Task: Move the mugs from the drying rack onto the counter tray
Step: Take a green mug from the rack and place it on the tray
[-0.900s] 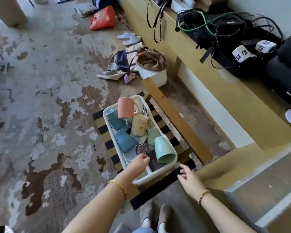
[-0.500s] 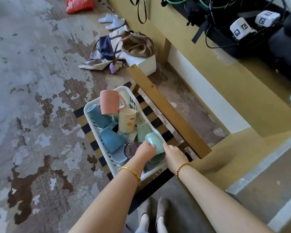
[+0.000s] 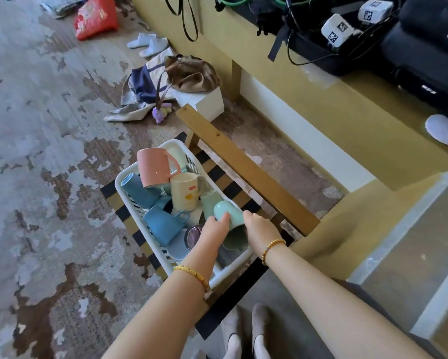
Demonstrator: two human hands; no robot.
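At the near end of the white drying rack (image 3: 129, 200), both forearms reach forward and down; the left hand (image 3: 214, 230) and right hand (image 3: 259, 229) curl round an inverted mint-green mug (image 3: 229, 216), their grip pinching it from either side, above the other mugs.

Your arms are bare, with no sleeves. Your left hand (image 3: 214, 233) has a smooth gold bangle (image 3: 193, 275) at its wrist, your right hand (image 3: 260, 229) a beaded gold bracelet (image 3: 272, 248). You wear pale grey socks (image 3: 246, 335).
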